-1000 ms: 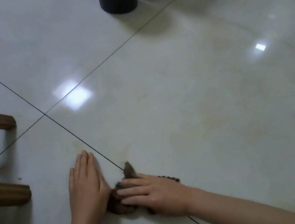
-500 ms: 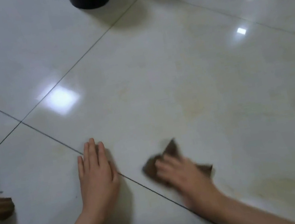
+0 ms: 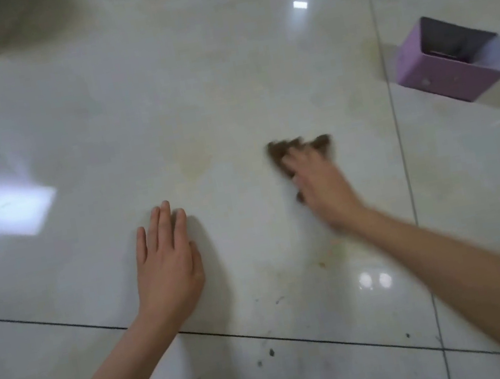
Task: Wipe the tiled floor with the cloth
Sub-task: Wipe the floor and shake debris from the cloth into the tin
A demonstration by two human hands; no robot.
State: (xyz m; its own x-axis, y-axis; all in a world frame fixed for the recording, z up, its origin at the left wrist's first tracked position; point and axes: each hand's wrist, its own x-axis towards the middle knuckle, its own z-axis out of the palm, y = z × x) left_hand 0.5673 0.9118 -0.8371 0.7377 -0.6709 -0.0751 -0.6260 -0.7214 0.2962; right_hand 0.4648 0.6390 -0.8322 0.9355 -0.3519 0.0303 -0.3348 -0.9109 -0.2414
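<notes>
A small brown cloth (image 3: 279, 152) lies bunched on the glossy pale tiled floor (image 3: 192, 99). My right hand (image 3: 321, 186) presses down on it with its fingers spread over the cloth; the hand is blurred by motion. Most of the cloth is hidden under that hand. My left hand (image 3: 168, 264) lies flat on the tile to the left, fingers straight and together, holding nothing. Faint yellowish stains mark the tile around the cloth.
A purple open box (image 3: 449, 60) stands on the floor at the right, beyond a dark grout line (image 3: 397, 130). Dark crumbs (image 3: 270, 352) lie on the tile near me. A dark object's edge shows at the top left corner.
My right hand has swept the cloth to the right and farther from me across the tile. The view has swung right: the chair legs and bin left it and the purple box appeared.
</notes>
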